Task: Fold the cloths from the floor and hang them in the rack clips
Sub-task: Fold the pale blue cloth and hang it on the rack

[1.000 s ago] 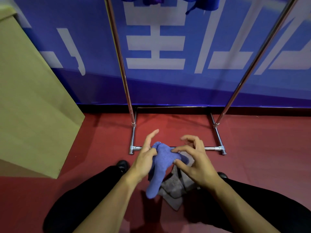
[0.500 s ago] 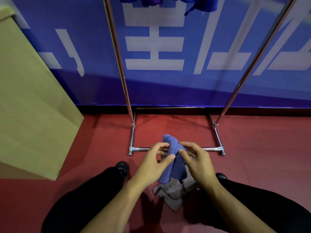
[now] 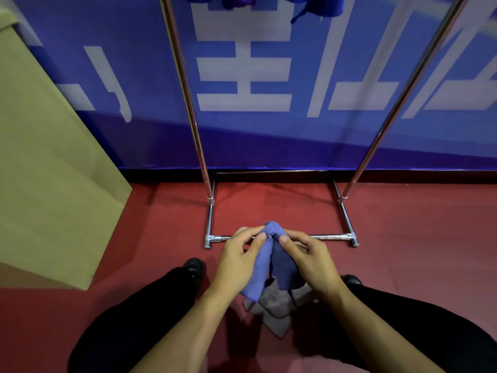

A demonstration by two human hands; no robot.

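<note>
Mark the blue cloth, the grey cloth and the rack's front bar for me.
blue cloth (image 3: 259, 267): head view, lit left panel hanging between the hands.
grey cloth (image 3: 277, 309): head view, middle of the piece on the floor.
front bar (image 3: 326, 237): head view, bare stretch right of the hands.

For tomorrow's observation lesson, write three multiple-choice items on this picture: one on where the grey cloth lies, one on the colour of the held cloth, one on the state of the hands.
1. Where is the grey cloth?
A. On the red floor below the hands
B. Clipped high on the rack
C. On the cardboard box

2. What colour is the held cloth?
A. Yellow
B. Blue
C. White

3. How do the hands stand?
A. Both flat on the floor
B. Only one holds cloth
C. The left hand and right hand both pinch the cloth

Key: 1 A, it lies on the floor between the legs; 2 B, it is plainly blue; 3 C, the fingers of both hands close on its top fold.
</note>
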